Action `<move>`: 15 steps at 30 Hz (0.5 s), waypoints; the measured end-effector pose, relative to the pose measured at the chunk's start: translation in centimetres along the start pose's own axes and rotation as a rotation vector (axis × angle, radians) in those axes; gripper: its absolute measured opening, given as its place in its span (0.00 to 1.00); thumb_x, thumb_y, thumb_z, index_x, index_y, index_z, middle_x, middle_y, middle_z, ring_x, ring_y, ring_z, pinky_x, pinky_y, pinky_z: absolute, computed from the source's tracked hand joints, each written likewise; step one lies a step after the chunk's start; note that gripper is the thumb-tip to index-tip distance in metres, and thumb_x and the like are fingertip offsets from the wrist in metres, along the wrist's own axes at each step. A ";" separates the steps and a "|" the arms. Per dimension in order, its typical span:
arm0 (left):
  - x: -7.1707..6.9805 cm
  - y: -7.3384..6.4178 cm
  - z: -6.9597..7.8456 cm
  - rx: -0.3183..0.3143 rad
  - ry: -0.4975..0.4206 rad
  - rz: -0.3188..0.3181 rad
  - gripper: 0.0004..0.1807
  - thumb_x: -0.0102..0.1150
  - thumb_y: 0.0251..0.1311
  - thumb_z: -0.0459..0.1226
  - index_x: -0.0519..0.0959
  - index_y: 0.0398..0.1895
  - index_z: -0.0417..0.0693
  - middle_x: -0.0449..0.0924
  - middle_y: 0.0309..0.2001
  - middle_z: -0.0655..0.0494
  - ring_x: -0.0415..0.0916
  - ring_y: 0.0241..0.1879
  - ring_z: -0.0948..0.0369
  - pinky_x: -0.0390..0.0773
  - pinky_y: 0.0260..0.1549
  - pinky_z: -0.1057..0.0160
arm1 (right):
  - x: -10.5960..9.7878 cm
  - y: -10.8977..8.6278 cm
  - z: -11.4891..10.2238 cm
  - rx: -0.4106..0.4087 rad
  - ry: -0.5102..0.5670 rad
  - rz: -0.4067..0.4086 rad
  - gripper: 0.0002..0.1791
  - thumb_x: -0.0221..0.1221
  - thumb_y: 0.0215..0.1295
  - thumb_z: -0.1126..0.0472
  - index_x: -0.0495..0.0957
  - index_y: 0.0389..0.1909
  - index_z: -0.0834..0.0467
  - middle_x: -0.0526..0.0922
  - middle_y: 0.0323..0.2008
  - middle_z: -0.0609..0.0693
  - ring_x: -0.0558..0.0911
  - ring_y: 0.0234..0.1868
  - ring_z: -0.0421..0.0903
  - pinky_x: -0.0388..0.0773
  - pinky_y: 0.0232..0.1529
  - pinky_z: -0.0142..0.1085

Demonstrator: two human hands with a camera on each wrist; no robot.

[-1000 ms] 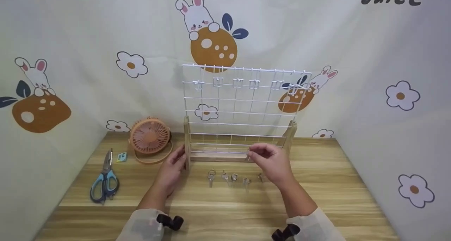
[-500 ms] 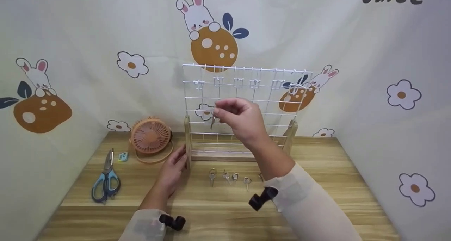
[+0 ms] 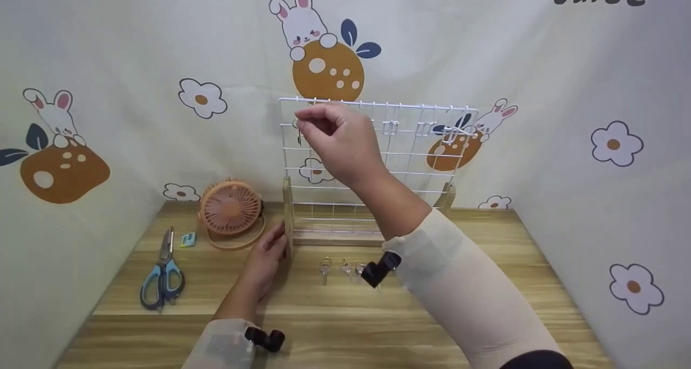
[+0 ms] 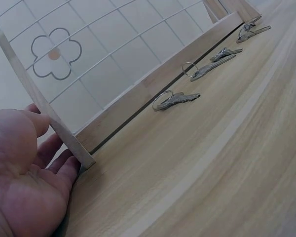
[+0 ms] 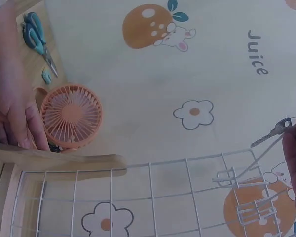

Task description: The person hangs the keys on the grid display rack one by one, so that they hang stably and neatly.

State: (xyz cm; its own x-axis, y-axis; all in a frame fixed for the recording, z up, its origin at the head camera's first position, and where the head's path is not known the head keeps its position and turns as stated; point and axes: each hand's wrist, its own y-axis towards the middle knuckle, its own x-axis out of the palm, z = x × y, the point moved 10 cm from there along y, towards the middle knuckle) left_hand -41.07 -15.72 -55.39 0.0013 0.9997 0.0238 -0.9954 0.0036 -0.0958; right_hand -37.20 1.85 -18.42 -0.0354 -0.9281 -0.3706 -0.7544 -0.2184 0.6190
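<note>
My right hand (image 3: 343, 142) is raised at the rack's upper left and pinches a silver key (image 5: 272, 133) by its ring. The key is right at the tip of a white wire hook (image 5: 259, 158), overlapping it in the right wrist view. This white wire grid rack (image 3: 372, 173) stands upright in wooden side posts. My left hand (image 4: 27, 182) touches the outer side of the left wooden post (image 4: 44, 106) near its foot, its fingers relaxed. More keys with rings lie on the table before the rack, including a key (image 3: 325, 270) at the left end.
More hooks (image 3: 391, 127) hang along the grid's upper part. An orange fan (image 3: 231, 210) stands left of the rack, with blue-handled scissors (image 3: 162, 282) and a small teal packet (image 3: 188, 240) beyond it. A printed cloth (image 3: 243, 61) backs the wooden table (image 3: 345, 326).
My right hand has risen from the rack's base to its upper left, carrying the key up to the leftmost hook. The left hand has stayed at the post.
</note>
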 end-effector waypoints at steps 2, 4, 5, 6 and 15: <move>0.0 0.0 0.0 0.005 -0.005 -0.002 0.29 0.47 0.85 0.39 0.62 0.84 0.55 0.62 0.84 0.52 0.60 0.83 0.51 0.62 0.83 0.45 | 0.1 0.2 0.1 0.004 -0.040 -0.001 0.08 0.68 0.73 0.61 0.92 0.48 0.54 0.92 0.42 0.47 0.84 0.37 0.40 0.85 0.41 0.29; 0.0 -0.1 0.0 0.003 -0.005 0.000 0.29 0.47 0.85 0.40 0.62 0.84 0.56 0.62 0.84 0.53 0.59 0.83 0.51 0.61 0.83 0.45 | 0.2 0.2 0.4 0.024 -0.048 -0.008 0.08 0.67 0.74 0.60 0.92 0.49 0.54 0.92 0.42 0.47 0.84 0.38 0.40 0.85 0.42 0.30; 0.0 -0.1 0.0 0.000 -0.003 0.000 0.29 0.48 0.85 0.40 0.62 0.84 0.57 0.62 0.84 0.53 0.59 0.83 0.51 0.61 0.83 0.45 | 0.3 0.2 0.6 0.036 -0.044 -0.012 0.09 0.67 0.74 0.60 0.92 0.49 0.54 0.92 0.42 0.47 0.85 0.38 0.40 0.86 0.42 0.30; 0.1 -0.1 0.0 0.000 -0.001 -0.001 0.29 0.48 0.85 0.40 0.62 0.84 0.57 0.62 0.84 0.53 0.59 0.83 0.51 0.61 0.83 0.45 | 0.3 0.1 0.7 0.047 -0.037 -0.014 0.09 0.67 0.74 0.60 0.92 0.50 0.54 0.92 0.43 0.47 0.85 0.38 0.40 0.86 0.43 0.30; 0.0 -0.1 0.2 0.004 -0.009 0.005 0.28 0.48 0.84 0.39 0.63 0.84 0.56 0.63 0.83 0.52 0.62 0.81 0.51 0.64 0.81 0.45 | 0.2 0.0 1.4 0.099 0.014 -0.010 0.09 0.67 0.74 0.61 0.91 0.50 0.54 0.92 0.44 0.48 0.86 0.41 0.41 0.87 0.45 0.31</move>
State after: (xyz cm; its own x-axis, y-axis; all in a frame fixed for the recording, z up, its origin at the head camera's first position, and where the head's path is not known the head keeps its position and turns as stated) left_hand -40.99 -15.70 -55.19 -0.0047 0.9995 0.0327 -0.9958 -0.0016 -0.0919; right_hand -38.16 2.08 -19.47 -0.0190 -0.9302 -0.3665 -0.8155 -0.1976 0.5439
